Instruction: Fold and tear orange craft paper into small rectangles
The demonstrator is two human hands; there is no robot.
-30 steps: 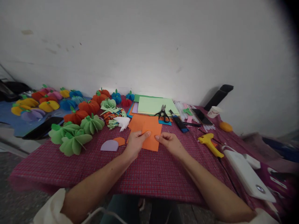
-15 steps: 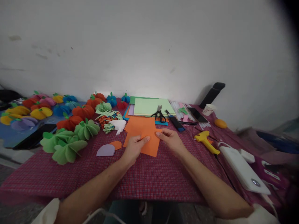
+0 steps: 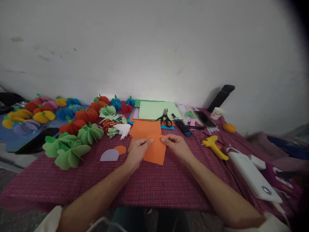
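Note:
Between my two hands is an orange sheet of paper point(image 3: 155, 153), held up over the table near its front middle. My left hand point(image 3: 139, 150) pinches its upper left edge with thumb on top. At the upper right corner, my right hand point(image 3: 177, 145) grips the same sheet between thumb and fingers. Behind it lie more orange sheets point(image 3: 145, 127), partly covered by the held one. Left of my left hand, a purple half-round paper piece point(image 3: 109, 155) overlaps a small orange one point(image 3: 121, 149). Black-handled scissors point(image 3: 165, 119) rest beyond the sheets.
Green paper pumpkins point(image 3: 72, 154) and other coloured ones stand on the left, near paper scraps point(image 3: 112, 122). A stack of pale green paper point(image 3: 158, 110) lies at the back. On the right are a utility knife point(image 3: 182, 125), a yellow glue gun point(image 3: 213, 146) and a white power bank point(image 3: 253, 177).
The held orange sheet has come slightly lower and nearer to me, and my left hand's grip has shifted toward its top edge. The view has moved a little.

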